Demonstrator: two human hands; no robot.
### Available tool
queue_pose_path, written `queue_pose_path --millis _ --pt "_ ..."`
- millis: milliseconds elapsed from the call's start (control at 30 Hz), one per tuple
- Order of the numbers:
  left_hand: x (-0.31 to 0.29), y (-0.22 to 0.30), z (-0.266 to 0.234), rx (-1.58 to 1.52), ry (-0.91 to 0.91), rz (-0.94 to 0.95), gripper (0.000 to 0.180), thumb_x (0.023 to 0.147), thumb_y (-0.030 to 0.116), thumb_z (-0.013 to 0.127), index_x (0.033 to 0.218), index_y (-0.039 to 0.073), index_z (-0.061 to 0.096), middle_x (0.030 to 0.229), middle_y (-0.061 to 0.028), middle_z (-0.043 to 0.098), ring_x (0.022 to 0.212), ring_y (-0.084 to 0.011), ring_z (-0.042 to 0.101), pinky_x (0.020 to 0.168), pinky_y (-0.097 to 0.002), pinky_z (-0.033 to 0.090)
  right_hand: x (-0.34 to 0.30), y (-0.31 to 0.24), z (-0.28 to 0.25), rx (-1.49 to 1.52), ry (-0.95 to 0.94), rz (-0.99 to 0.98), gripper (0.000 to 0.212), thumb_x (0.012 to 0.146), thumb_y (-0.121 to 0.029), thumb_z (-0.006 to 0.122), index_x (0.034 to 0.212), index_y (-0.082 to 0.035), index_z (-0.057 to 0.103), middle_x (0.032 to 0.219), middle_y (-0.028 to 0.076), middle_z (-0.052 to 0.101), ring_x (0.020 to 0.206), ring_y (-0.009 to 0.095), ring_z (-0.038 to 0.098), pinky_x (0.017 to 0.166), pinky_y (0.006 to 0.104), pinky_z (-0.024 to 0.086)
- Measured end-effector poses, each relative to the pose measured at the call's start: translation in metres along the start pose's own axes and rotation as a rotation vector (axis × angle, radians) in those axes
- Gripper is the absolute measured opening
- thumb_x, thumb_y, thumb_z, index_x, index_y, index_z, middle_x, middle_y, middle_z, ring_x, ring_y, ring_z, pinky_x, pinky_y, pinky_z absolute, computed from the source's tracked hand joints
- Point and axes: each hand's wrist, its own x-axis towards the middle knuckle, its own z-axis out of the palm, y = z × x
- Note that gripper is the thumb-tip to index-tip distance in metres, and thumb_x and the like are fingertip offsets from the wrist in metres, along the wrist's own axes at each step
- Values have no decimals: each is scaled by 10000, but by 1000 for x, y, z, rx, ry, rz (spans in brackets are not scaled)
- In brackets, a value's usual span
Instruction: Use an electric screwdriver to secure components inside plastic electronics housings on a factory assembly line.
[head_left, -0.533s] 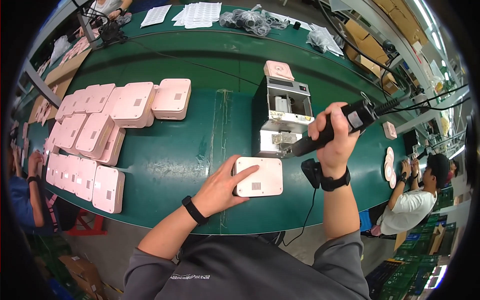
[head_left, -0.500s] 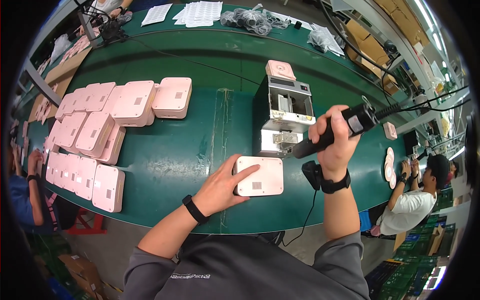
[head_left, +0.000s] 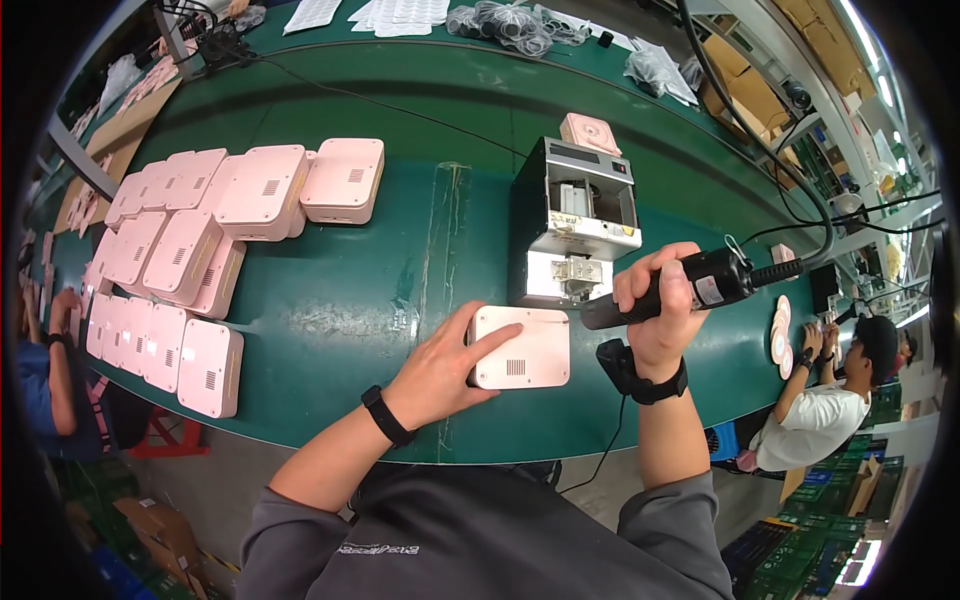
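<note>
On the green table point(head_left: 330, 350) in front of me lies a flat pink plastic case point(head_left: 540, 350) with rounded corners, a slotted vent and corner holes. My left hand point(head_left: 430, 375) grips its left end, index finger stretched across the top and thumb along the near edge. My right hand point(head_left: 655, 325) is closed round a black electric screwdriver point(head_left: 712, 278), held above the table to the right of the case. The screwdriver's tip end points left, just in front of a screw feeder point(head_left: 588, 225); I cannot make out its bit.
Rows of similar pink cases point(head_left: 210, 365) stand at left, some stacked. Behind the feeder sits another pink part point(head_left: 590, 132). Round pink discs point(head_left: 781, 330) lie at right. A black cable point(head_left: 830, 225) runs from the screwdriver. Co-workers point(head_left: 820, 420) sit at both sides.
My right hand has lowered the screwdriver slightly and tilted it closer to level. The left hand stays on the pink case; the whole view has shifted a little.
</note>
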Motion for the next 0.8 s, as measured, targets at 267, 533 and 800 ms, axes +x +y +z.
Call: queue_pose_path --millis 267,533,800 --pt "3 2 -2 -8 -6 -15 836 665 162 857 1415 256 501 1390 -185 407 1154 -372 563 945 -431 525 2 3 -2 42 -5 -2 223 928 -243 556 939 -30 491 641 82 497 486 166 447 499 329 428" --pt "2 11 5 3 -63 -23 840 664 196 861 1419 283 503 1401 -184 409 1170 -389 553 960 -444 512 11 -25 1 47 36 8 187 943 -220 536 949 -36 503 649 77 502 494 174 467 506 331 432" --pt "13 18 22 53 -38 3 878 647 197 871 1428 265 476 1378 -190 402 1195 -376 547 950 -441 531 32 -17 13 12 73 -67 180 955 -217 521 974 -39 505 655 76 510 498 171 472 502 331 429"
